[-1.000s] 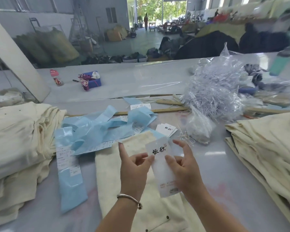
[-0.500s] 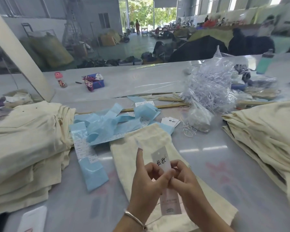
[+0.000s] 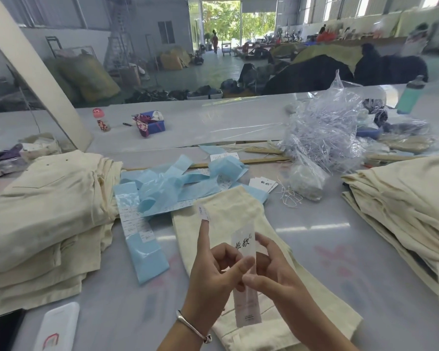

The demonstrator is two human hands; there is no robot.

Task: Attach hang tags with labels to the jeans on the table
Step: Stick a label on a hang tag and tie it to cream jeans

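- Pinching the hang tag [image 3: 243,245] at mid-length between left hand [image 3: 213,272] thumb and right hand [image 3: 271,272] fingertips, above the jeans [image 3: 228,214] lying flat on the table [image 3: 340,249]
- Carrying a small sticker label [image 3: 203,212] on the raised left forefinger, just beside the tag's upper edge
- Judging the tag light, thin, bendable; gripping by edges, clear of the print

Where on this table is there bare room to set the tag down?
Bare table lies between the cream jeans under the hands and the right stack of jeans. A smaller patch lies between the phone and the blue label backing strips. Crowded: behind the jeans, with strips, spare hang tags and a bag of plastic fasteners.
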